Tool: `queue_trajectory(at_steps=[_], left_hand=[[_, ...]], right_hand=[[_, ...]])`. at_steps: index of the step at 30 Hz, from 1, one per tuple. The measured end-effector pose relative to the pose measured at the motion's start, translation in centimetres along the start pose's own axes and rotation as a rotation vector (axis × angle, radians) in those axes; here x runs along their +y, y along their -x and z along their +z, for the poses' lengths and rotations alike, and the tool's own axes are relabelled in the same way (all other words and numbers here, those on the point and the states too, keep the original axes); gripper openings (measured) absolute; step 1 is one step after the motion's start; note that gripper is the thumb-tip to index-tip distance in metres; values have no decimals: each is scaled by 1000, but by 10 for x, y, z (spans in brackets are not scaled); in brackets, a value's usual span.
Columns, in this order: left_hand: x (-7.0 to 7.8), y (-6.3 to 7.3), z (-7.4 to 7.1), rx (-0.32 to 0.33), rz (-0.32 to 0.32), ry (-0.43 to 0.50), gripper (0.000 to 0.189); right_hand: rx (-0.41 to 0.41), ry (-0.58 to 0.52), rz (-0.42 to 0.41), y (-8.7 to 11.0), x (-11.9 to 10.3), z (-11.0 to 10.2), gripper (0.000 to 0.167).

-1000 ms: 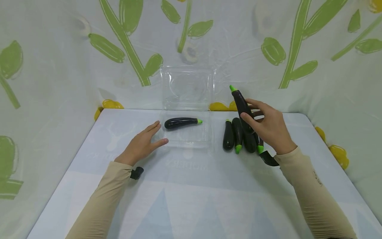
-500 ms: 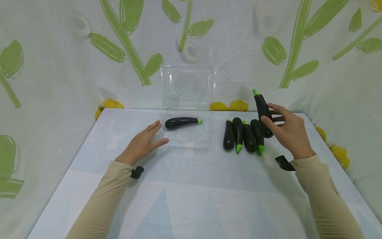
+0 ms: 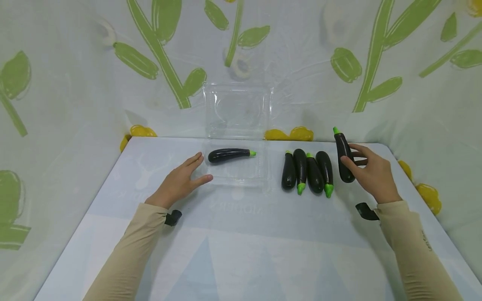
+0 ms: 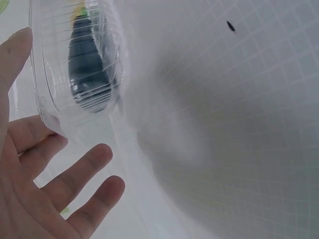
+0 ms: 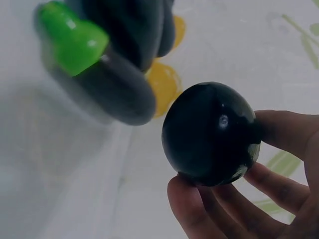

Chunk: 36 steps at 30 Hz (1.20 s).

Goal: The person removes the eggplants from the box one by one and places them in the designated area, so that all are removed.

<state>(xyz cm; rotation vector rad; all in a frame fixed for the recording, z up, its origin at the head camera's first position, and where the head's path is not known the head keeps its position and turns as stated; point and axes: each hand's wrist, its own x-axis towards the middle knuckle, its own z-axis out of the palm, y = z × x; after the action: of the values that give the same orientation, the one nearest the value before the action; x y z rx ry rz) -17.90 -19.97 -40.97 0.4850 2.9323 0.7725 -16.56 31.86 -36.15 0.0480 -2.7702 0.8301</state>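
Observation:
My right hand (image 3: 374,175) pinches a dark eggplant (image 3: 343,156) with a green stem between thumb and fingers, stem pointing up and away. In the right wrist view its rounded bottom end (image 5: 209,134) faces the camera. My left hand (image 3: 178,182) lies with extended fingers at the left edge of a clear plastic clamshell box (image 3: 237,177); in the left wrist view, its fingers (image 4: 37,132) reach the box's rim. Inside the box's base lies one eggplant (image 3: 229,155), stem to the right. The lid (image 3: 238,109) stands raised at the back.
Between the box and my right hand, several eggplants (image 3: 315,173) lie side by side in a row, their stems pointing different ways. The white table (image 3: 233,251) ends at a patterned cloth backdrop (image 3: 301,83) just behind the box.
My right hand has carried its eggplant to the right, away from above the row, and then lower beside the row's right end. The left hand and box have stayed put.

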Motion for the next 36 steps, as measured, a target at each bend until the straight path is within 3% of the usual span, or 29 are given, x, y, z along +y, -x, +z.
queue_trajectory(at_steps=[11,28,36], left_hand=[[0,1,1,8,1,2,87],[-3,0,1,7,6,5,88],[-4,0,3,11,10,23,89]], right_hand=[[-117,49,55,-3,34,16,68],[-213,68,105,-2,37,26,72],[-271,75,85,0,39,31,71]])
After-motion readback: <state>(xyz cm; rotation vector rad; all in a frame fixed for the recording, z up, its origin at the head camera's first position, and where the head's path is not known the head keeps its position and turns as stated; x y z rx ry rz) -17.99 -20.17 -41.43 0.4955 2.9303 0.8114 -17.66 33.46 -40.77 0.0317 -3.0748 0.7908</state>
